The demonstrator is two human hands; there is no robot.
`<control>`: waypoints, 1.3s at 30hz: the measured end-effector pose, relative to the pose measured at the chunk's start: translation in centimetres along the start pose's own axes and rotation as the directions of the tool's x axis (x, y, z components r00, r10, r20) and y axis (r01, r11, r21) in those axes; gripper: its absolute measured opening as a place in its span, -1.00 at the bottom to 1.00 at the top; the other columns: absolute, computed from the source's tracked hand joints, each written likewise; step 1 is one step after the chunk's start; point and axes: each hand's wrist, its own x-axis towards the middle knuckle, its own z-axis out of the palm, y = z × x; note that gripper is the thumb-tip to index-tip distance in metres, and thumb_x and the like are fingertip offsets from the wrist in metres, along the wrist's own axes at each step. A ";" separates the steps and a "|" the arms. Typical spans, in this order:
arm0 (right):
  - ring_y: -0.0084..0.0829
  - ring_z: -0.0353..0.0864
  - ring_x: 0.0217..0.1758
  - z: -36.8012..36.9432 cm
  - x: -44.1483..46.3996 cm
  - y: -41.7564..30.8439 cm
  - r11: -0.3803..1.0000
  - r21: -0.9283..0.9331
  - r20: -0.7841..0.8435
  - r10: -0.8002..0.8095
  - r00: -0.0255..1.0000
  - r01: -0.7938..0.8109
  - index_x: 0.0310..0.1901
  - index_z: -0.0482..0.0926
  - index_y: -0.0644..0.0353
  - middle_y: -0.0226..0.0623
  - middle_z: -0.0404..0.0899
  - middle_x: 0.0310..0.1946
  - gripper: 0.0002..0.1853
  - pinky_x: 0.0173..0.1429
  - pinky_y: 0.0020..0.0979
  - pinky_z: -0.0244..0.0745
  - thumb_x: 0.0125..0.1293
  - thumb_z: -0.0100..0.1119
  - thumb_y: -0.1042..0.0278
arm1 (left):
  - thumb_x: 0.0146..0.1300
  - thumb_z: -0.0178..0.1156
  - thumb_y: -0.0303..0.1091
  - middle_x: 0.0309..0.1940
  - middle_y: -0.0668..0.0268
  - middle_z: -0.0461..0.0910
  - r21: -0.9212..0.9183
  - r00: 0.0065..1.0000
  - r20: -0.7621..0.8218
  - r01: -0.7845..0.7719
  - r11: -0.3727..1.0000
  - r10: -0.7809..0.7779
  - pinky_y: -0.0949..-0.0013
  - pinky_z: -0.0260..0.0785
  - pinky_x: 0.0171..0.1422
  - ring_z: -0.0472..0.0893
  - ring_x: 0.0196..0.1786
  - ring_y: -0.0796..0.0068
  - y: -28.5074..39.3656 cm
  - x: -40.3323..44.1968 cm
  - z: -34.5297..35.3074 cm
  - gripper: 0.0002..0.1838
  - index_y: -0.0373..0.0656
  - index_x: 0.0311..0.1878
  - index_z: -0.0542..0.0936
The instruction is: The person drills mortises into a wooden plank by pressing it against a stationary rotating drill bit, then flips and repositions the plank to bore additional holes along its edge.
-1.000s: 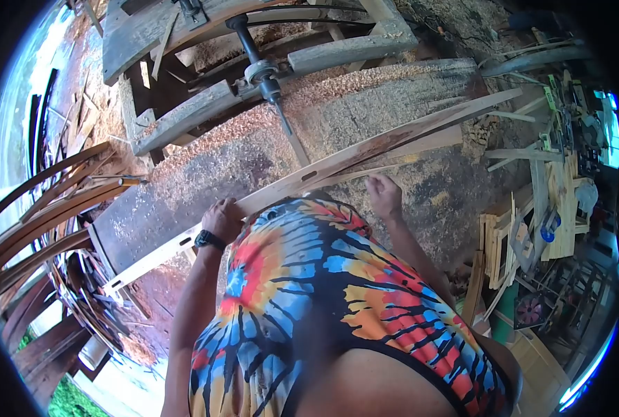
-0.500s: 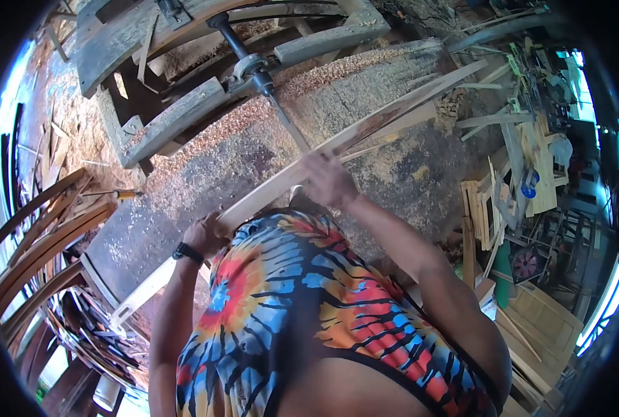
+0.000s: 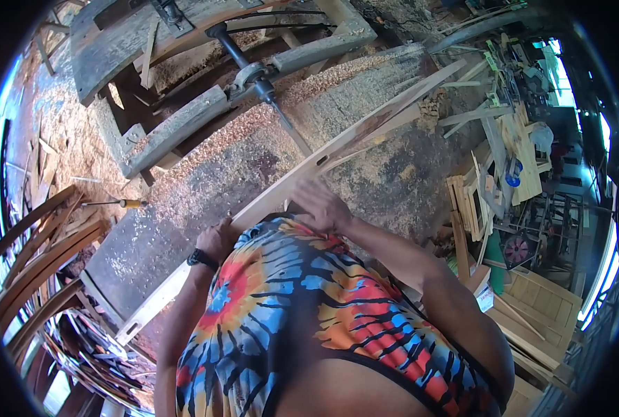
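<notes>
A long pale wooden board (image 3: pixel 267 199) with slots cut in it lies diagonally over the dusty work surface. My left hand (image 3: pixel 216 241), with a dark band on its wrist, is closed round the board's near edge. Close to the board's middle, my right hand (image 3: pixel 321 203) is beside its near edge, slightly blurred, with fingers stretched out. The tip of a metal drill bit (image 3: pixel 292 132) on a spindle points at the board's far side, near a dark slot.
A wooden machine frame (image 3: pixel 184 128) holds the spindle at the top. Curved wooden strips (image 3: pixel 45 267) stand at the left, near a yellow-handled tool (image 3: pixel 133 203). Wood shavings lie along the frame. Stacked wooden pieces (image 3: pixel 468 201) and a panelled door (image 3: pixel 542 306) are at the right.
My right hand came in from the right to the slot near the bit, then drew back towards my body. The view has shifted, and my left hand stays on the board.
</notes>
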 end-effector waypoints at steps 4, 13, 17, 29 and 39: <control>0.06 0.24 0.72 -0.4 1.2 1.2 0.956 -0.028 -0.317 0.267 0.910 -0.291 0.50 0.45 0.36 0.14 0.39 0.57 -0.25 0.80 0.06 0.04 0.57 0.13 -0.15 | 0.43 0.25 0.12 -0.04 -0.14 0.79 -0.018 0.999 -0.011 -0.040 0.999 0.040 -0.19 0.62 0.16 0.77 0.03 -0.25 0.0 -0.2 -0.3 -0.39 -0.09 0.37 0.55; -0.01 0.49 0.57 -3.4 1.9 0.0 0.998 -0.007 -0.307 0.058 0.950 -0.063 0.29 0.67 0.27 0.00 0.65 0.37 -0.43 0.69 0.05 0.26 0.42 0.35 0.01 | 0.47 0.17 0.02 0.00 -0.04 0.74 0.021 0.985 0.043 -0.166 0.986 0.165 -0.12 0.63 0.13 0.76 0.04 -0.18 -1.5 -0.7 -3.0 -0.62 -0.08 -0.06 0.76; 0.04 0.60 0.45 -3.0 2.0 5.7 0.560 0.577 -0.396 0.828 0.396 -0.594 0.28 0.67 0.33 0.11 0.72 0.23 -0.48 0.56 -0.14 0.45 0.40 0.41 0.17 | 0.33 0.31 0.01 -0.21 0.08 0.70 0.216 0.887 0.239 -0.446 0.868 0.396 -0.05 0.59 0.07 0.71 -0.08 -0.02 -12.4 -0.2 -0.5 -0.65 -0.12 -0.28 0.72; 0.27 0.22 0.67 -2.9 5.3 9.3 0.703 -0.052 -0.137 0.698 0.703 -0.709 0.73 0.00 0.10 0.05 0.07 0.71 0.13 0.65 0.04 0.37 0.21 0.52 0.32 | -0.39 0.78 -0.19 -0.05 0.02 0.80 0.121 0.809 0.456 0.356 0.927 -0.370 0.07 0.60 0.22 0.75 0.10 0.01 -28.0 -10.9 -5.2 -0.35 -0.23 -0.14 0.77; 0.37 0.19 0.67 -0.8 7.0 13.1 0.688 -0.227 0.045 0.714 0.699 -0.689 0.76 -0.13 0.02 -0.16 -0.16 0.81 0.22 0.64 0.10 0.40 0.16 0.46 0.18 | -0.42 0.80 -0.25 0.20 -0.10 0.73 0.060 0.896 0.113 0.426 0.903 -0.430 0.05 0.57 0.39 0.69 0.31 -0.07 -29.0 -14.0 -4.4 0.03 -0.29 0.30 0.63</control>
